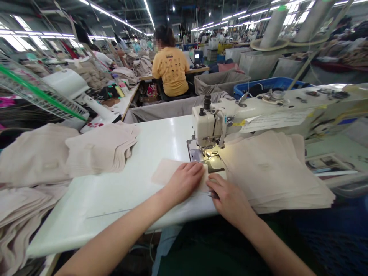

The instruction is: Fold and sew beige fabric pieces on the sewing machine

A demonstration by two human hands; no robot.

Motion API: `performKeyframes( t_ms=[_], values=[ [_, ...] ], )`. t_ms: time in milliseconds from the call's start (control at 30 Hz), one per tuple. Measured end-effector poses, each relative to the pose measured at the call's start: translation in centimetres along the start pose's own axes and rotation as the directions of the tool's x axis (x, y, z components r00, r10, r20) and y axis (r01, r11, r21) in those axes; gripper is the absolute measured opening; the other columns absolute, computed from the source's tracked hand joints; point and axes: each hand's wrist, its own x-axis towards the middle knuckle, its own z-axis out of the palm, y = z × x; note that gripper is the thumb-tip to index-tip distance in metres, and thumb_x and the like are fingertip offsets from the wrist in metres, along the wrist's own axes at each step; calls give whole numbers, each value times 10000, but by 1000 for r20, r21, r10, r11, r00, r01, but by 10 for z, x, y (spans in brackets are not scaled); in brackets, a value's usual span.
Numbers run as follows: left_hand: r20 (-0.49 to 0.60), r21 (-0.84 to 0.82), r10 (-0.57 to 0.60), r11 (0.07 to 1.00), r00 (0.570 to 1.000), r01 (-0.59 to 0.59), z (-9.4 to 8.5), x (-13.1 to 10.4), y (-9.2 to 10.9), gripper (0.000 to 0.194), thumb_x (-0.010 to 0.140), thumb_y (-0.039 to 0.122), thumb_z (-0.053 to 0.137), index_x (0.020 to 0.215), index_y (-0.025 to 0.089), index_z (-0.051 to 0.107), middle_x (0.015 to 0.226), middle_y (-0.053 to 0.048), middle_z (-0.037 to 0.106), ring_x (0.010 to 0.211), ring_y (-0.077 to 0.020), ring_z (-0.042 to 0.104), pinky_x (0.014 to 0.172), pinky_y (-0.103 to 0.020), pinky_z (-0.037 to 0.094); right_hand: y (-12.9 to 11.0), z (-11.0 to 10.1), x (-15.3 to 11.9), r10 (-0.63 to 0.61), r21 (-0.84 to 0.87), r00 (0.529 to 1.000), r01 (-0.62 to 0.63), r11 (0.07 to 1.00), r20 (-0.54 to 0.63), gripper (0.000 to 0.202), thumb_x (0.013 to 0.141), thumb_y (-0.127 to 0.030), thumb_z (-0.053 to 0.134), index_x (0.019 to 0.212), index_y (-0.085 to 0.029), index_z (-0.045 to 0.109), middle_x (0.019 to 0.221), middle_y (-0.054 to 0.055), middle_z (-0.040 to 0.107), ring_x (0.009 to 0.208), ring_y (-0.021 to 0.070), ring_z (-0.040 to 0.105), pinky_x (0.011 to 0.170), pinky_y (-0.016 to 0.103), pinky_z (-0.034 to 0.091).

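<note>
A small piece of beige fabric [165, 171] lies on the white table just in front of the sewing machine [208, 126]. My left hand [188, 178] rests flat on it, fingers stretched out close to the needle plate [197, 155]. At the fabric's right edge, my right hand [228, 195] has its fingertips touching the cloth. Its fingers are curled round a small dark metal tool [213, 194], mostly hidden in the palm. Beside that hand, a stack of larger beige fabric pieces [267, 168] spreads right of the needle. The machine's lamp lights the presser foot area.
More beige fabric stacks [100, 149] lie on the table's left side, some draping over its edge [25, 214]. A white machine-like head [67, 84] and a green-edged wire rack [43, 92] stand behind them. Ahead, a person in a yellow shirt [172, 71] sits beyond a grey cloth bin [166, 109].
</note>
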Motion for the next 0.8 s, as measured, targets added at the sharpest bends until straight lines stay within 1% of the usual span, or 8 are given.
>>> performKeyframes(
  t_ms=[33,67,167,267,400,533,667,800],
  values=[
    [-25,-14,47,999,999,-48,6,2,2,310,1012,194,453,1305,185,554,1364,-107,576,1287,-252,500,1041,-387,433,1,-1,1,-7,5,1000,7,1000,13,394,825,-56,521,1168,-177,674,1365,95,612,1019,220,672,855,315,523],
    [-41,-15,54,998,998,-54,10,5,4,337,1017,209,455,1345,177,525,1388,-105,566,1291,-252,495,1043,-387,431,2,-1,4,-8,4,1000,8,1000,28,401,827,-53,515,1175,-174,673,1374,96,614,1035,222,672,876,320,522],
    [-48,-12,-11,1000,999,11,16,12,1,387,1001,219,487,1380,141,492,1379,-112,577,1259,-260,518,1002,-392,458,6,-2,15,16,-24,998,-15,1000,61,417,842,-62,503,1208,-180,664,1368,91,628,1034,223,683,874,321,526],
    [-34,-13,-80,997,996,80,12,19,-5,383,976,211,518,1353,145,516,1358,-111,585,1225,-265,539,966,-397,482,9,-2,29,47,-47,997,-45,998,54,423,867,-74,492,1242,-192,650,1346,80,642,1010,217,693,851,312,528],
    [-19,-6,-130,992,991,130,7,28,-7,345,978,206,502,1319,168,539,1337,-106,588,1214,-271,542,965,-400,483,12,0,41,61,-42,998,-60,997,16,383,888,-78,487,1201,-202,669,1295,70,668,1024,214,691,864,304,525],
    [-23,-2,-158,987,987,158,10,35,-4,345,959,214,535,1300,166,547,1313,-117,588,1209,-282,535,954,-410,486,16,4,42,78,-23,996,-79,997,-30,354,885,-77,495,1158,-197,687,1279,73,678,1023,219,693,866,310,532],
    [-15,19,-199,980,980,199,11,39,0,322,953,217,536,1265,148,573,1263,-129,608,1171,-295,542,917,-424,491,19,7,42,84,-16,995,-85,996,-58,363,878,-65,493,1157,-193,687,1271,72,681,1017,224,693,870,321,537],
    [-14,36,-199,979,980,200,11,40,0,349,960,225,523,1296,141,558,1264,-133,611,1169,-294,540,909,-418,483,21,9,44,78,-3,994,-79,997,-71,383,870,-57,496,1180,-194,676,1285,71,675,1024,219,691,882,319,537]
  ],
)
